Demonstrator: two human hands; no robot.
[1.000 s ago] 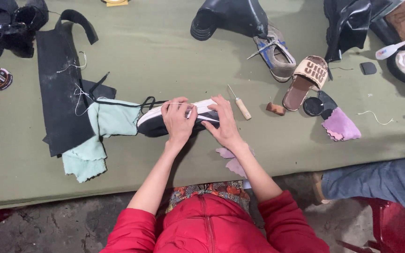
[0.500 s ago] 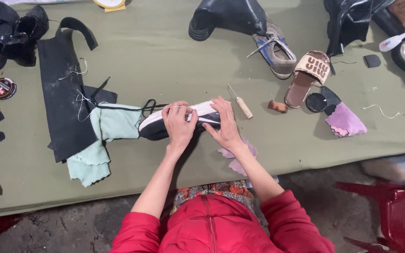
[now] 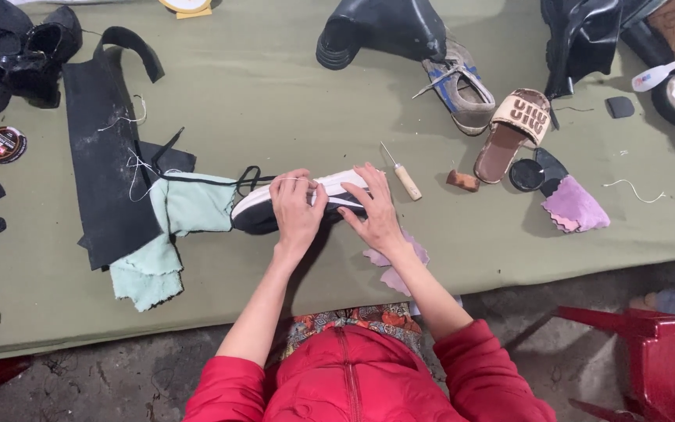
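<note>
At the worktop's [image 3: 275,94] far left corner: black boots [image 3: 29,51], a round polish tin [image 3: 4,144] just nearer. Right of these, a long black leather strip [image 3: 103,180] with loose thread, overlapping a mint-green cloth [image 3: 169,234] toward the near edge. At the middle, close to the near edge: a black sneaker with a white sole [image 3: 306,202], lying on its side. Left hand [image 3: 297,211] pressed flat over its middle, fingers curled on the sole; right hand [image 3: 376,207] spread, fingertips holding the toe end. Just right, a wooden-handled awl [image 3: 402,176]. Further right, a tan slide sandal [image 3: 513,133] and purple cloth [image 3: 576,207].
</note>
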